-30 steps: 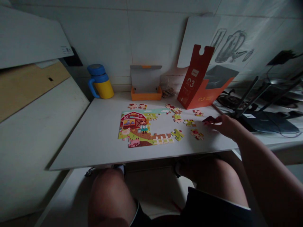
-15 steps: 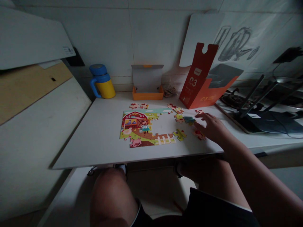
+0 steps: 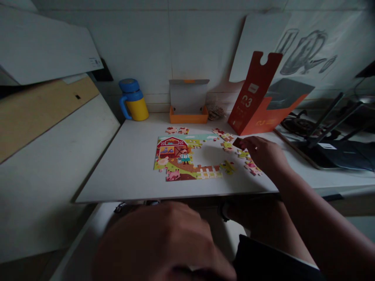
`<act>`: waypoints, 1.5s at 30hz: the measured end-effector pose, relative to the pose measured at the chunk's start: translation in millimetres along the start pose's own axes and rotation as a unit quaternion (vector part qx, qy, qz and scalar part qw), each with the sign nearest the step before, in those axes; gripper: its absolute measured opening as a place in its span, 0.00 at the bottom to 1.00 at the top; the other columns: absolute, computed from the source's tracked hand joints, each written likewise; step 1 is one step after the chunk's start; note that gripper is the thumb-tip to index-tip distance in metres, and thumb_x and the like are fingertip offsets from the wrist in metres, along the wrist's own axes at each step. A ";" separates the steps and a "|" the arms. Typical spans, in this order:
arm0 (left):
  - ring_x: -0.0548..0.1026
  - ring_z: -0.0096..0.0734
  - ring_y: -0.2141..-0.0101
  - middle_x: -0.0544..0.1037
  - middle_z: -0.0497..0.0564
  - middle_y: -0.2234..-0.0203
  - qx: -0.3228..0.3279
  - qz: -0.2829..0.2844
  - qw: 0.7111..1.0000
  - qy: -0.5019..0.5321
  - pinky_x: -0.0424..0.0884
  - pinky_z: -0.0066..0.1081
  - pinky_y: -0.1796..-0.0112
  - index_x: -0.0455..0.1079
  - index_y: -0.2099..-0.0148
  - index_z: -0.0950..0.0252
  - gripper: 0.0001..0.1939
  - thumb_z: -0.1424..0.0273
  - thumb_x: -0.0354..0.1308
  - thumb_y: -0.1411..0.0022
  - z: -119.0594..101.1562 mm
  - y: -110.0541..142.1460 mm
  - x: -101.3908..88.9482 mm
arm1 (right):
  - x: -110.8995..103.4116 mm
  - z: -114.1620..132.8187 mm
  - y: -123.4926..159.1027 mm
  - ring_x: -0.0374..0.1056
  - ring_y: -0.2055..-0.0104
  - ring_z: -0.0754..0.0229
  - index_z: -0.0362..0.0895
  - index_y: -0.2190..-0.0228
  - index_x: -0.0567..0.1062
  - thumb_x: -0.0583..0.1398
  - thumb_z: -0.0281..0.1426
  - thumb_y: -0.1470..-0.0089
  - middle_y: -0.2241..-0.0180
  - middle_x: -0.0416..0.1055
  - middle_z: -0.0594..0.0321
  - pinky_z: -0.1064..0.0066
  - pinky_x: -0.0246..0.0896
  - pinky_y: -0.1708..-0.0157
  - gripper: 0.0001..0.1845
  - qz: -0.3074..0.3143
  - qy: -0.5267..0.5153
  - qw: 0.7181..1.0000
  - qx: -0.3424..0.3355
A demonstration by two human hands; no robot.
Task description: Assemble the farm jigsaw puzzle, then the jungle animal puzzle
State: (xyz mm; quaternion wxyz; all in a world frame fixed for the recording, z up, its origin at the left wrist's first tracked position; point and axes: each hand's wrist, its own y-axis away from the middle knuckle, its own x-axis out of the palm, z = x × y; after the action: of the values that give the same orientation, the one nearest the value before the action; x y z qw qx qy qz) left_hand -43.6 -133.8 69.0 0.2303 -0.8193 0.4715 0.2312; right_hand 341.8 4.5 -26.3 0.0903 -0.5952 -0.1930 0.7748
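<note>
My right hand (image 3: 265, 154) is closed, its fingertips pinching a brown-looking jigsaw puzzle piece (image 3: 238, 143) just above the right side of the white tabletop. Loose pieces lie close below it, among them a pink-and-red piece (image 3: 252, 168) and a green piece (image 3: 227, 167). To their left lies a partly joined farm puzzle (image 3: 175, 158) with a red barn and a figure, a gap showing at its right middle. My left hand (image 3: 164, 242) is large and blurred near the camera, below the table edge; its fingers are smeared by motion.
An open orange box (image 3: 189, 118) stands at the back, beside a clear bag of pieces (image 3: 216, 111) and a tall red-orange carton (image 3: 249, 101). A blue-and-yellow jug (image 3: 136, 105) is at back left. A black device with antennas (image 3: 336, 152) sits at right.
My right hand has picked up a puzzle piece from the loose ones at right. My left hand has come into view at the bottom. The camera view has shifted slightly left.
</note>
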 end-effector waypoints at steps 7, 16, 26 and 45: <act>0.81 0.34 0.58 0.84 0.52 0.51 -0.235 -0.241 0.941 -0.027 0.78 0.35 0.57 0.75 0.43 0.58 0.15 0.62 0.63 0.30 81.1 -30.3 -9.1 | 10.6 117.2 41.5 0.79 0.64 0.58 0.50 0.57 0.84 0.62 0.41 0.32 0.63 0.85 0.63 0.68 0.71 0.62 0.12 0.160 -0.350 0.923 -0.025; 0.84 0.36 0.59 0.86 0.52 0.59 -0.271 -0.202 0.930 0.141 0.76 0.31 0.64 0.67 0.55 0.59 0.08 0.61 0.60 0.29 116.3 -12.7 -16.5 | 36.3 143.6 62.8 0.74 0.67 0.60 0.46 0.50 0.78 0.60 0.35 0.30 0.57 0.80 0.55 0.68 0.67 0.66 0.11 0.046 -0.317 0.944 -0.078; 0.78 0.32 0.74 0.78 0.46 0.74 -0.449 -0.286 0.844 0.064 0.72 0.29 0.71 0.69 0.55 0.61 0.09 0.63 0.61 0.35 133.0 33.6 -41.9 | 45.5 144.0 73.4 0.75 0.64 0.56 0.44 0.55 0.77 0.58 0.31 0.30 0.59 0.79 0.53 0.64 0.68 0.65 0.07 0.016 -0.233 0.961 -0.148; 0.79 0.35 0.67 0.83 0.50 0.67 -0.473 -0.265 0.827 -0.152 0.67 0.31 0.68 0.77 0.62 0.60 0.08 0.62 0.66 0.39 132.8 22.7 -37.5 | 46.0 145.2 80.4 0.75 0.57 0.52 0.47 0.57 0.78 0.57 0.32 0.30 0.58 0.78 0.54 0.60 0.72 0.60 0.09 0.063 -0.188 0.963 -0.181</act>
State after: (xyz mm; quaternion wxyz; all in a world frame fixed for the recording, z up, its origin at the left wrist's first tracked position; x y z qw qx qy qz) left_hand -101.8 -40.0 -16.8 -0.0641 -0.8759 0.0288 0.4773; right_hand 197.4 -79.4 -68.3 -0.1064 -0.4564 -0.3057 0.8288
